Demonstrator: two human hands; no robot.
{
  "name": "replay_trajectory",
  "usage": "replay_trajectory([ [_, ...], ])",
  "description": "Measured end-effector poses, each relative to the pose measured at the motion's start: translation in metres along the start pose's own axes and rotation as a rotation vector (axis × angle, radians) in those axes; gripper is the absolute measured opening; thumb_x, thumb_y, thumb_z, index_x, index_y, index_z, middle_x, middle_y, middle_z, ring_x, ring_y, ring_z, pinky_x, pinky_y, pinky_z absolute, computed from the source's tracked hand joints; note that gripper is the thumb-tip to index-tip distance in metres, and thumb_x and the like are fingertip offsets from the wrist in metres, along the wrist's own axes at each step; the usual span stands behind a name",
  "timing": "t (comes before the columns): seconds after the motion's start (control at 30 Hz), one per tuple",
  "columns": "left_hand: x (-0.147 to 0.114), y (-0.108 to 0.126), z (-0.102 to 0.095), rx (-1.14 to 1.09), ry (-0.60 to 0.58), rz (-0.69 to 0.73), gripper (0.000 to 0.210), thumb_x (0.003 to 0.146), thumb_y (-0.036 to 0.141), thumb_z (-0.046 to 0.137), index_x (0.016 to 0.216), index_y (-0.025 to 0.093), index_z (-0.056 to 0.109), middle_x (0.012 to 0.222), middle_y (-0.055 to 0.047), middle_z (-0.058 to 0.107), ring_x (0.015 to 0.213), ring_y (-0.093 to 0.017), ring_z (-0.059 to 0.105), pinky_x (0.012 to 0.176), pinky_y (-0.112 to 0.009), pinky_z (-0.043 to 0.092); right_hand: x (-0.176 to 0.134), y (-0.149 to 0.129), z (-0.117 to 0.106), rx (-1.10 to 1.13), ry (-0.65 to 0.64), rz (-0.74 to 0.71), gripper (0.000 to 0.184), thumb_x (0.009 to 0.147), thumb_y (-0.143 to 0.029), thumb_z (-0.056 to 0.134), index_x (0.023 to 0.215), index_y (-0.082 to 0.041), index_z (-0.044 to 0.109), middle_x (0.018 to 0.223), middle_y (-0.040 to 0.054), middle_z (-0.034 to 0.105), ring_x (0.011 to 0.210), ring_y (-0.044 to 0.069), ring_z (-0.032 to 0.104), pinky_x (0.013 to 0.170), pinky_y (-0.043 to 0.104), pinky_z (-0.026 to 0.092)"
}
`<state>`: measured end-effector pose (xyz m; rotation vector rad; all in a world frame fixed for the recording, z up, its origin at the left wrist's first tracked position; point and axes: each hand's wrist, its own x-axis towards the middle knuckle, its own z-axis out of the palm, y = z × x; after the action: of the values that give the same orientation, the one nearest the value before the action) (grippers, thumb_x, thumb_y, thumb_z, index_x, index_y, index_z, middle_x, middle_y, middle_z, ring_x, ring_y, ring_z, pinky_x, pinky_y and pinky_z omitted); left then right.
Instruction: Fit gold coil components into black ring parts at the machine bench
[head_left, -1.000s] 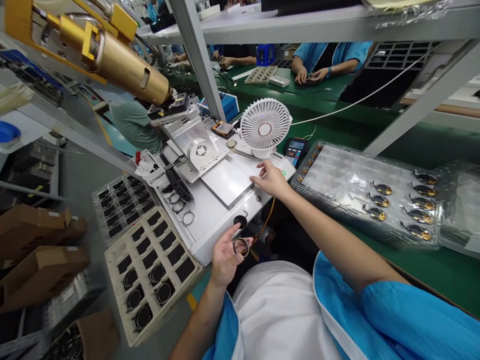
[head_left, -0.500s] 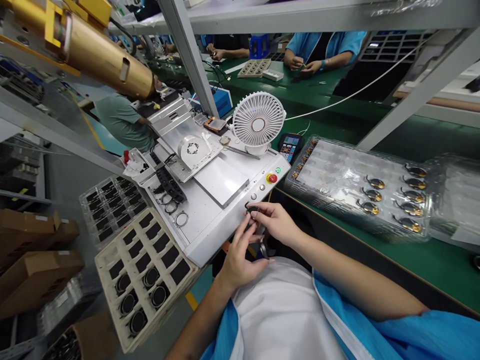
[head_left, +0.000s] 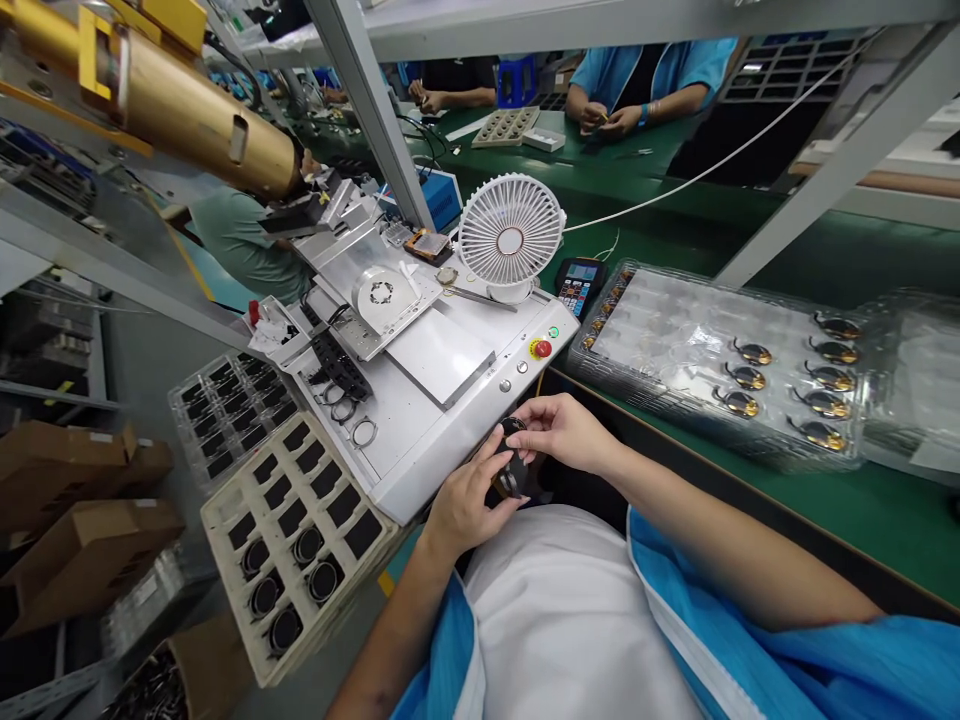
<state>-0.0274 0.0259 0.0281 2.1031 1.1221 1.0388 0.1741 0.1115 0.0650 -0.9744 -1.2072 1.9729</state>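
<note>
- My right grip (head_left: 568, 432) is nearly closed: thumb and forefinger pinch a round black part (head_left: 513, 426) from its right side.
- My left grip (head_left: 466, 502) is half closed and curved, its fingertips against the black part's left side, while a ring (head_left: 508, 484) sits lower down between those fingers and the thumb.
- I judge a light pinch is best here: enough to stop the part turning, with my fingertips on its rim rather than its flat face.
- The left grip does well to act as a steady cradle, keeping the ring from slipping while the right one handles the part.
- The black part lies at the tips of both grips, just above the ring; whether these two touch I cannot tell, as fingers cover the place.
- All of this is held in the air, just off the near edge of the white machine (head_left: 427, 465), below its red button (head_left: 542, 348); I would keep my knuckles clear of that.
- Farther right, a clear tray (head_left: 675, 310) rests on the green table (head_left: 817, 530), back from its near edge.
</note>
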Motion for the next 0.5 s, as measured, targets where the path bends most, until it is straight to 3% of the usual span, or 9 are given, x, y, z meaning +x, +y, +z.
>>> replay_trajectory([
  [0.1,0.001,-0.001,0.000,0.016,-0.048,0.001,0.075,0.078,0.018,0.084,0.146,0.025,0.053,0.156,-0.019,0.051,0.131,-0.034,0.064,0.107,-0.049,0.056,-0.001,0.004,0.003,0.045,0.075,-0.012,0.052,0.061,-0.054,0.093,0.079,-0.013,0.067,0.057,0.0002,0.066,0.049,0.012,0.062,0.051,0.024,0.054],
  [0.17,0.001,-0.001,0.002,-0.117,-0.010,-0.059,0.078,0.075,0.020,0.087,0.146,0.026,0.053,0.158,-0.019,0.049,0.122,-0.033,0.070,0.104,-0.048,0.058,-0.003,0.005,0.005,0.066,0.100,-0.017,0.050,0.063,-0.055,0.091,0.074,-0.015,0.064,0.052,-0.0024,0.061,0.045,0.010,0.056,0.047,0.022,0.050],
  [0.23,0.002,0.000,0.007,-0.345,0.117,-0.135,0.075,0.073,0.022,0.089,0.141,0.024,0.058,0.154,-0.020,0.053,0.116,-0.030,0.073,0.102,-0.046,0.059,-0.005,0.004,0.007,0.084,0.100,-0.010,0.048,0.062,-0.053,0.092,0.070,-0.015,0.062,0.053,-0.0033,0.060,0.044,0.008,0.051,0.044,0.019,0.045],
  [0.37,0.005,-0.002,0.015,-0.739,0.417,-0.261,0.051,0.072,0.032,0.092,0.118,0.021,0.072,0.119,-0.013,0.076,0.112,-0.027,0.074,0.099,-0.039,0.059,-0.011,0.003,0.015,0.140,0.066,0.065,0.046,0.057,-0.045,0.095,0.067,-0.014,0.063,0.065,-0.0010,0.066,0.051,0.007,0.054,0.048,0.018,0.047],
  [0.5,0.006,-0.006,0.021,-0.865,0.497,-0.320,0.053,0.064,0.039,0.096,0.110,0.024,0.074,0.117,-0.009,0.078,0.107,-0.025,0.076,0.095,-0.037,0.061,-0.015,0.004,0.033,0.237,0.047,0.157,0.047,0.053,-0.039,0.096,0.065,-0.015,0.058,0.064,-0.0011,0.065,0.055,0.008,0.058,0.054,0.020,0.051],
])
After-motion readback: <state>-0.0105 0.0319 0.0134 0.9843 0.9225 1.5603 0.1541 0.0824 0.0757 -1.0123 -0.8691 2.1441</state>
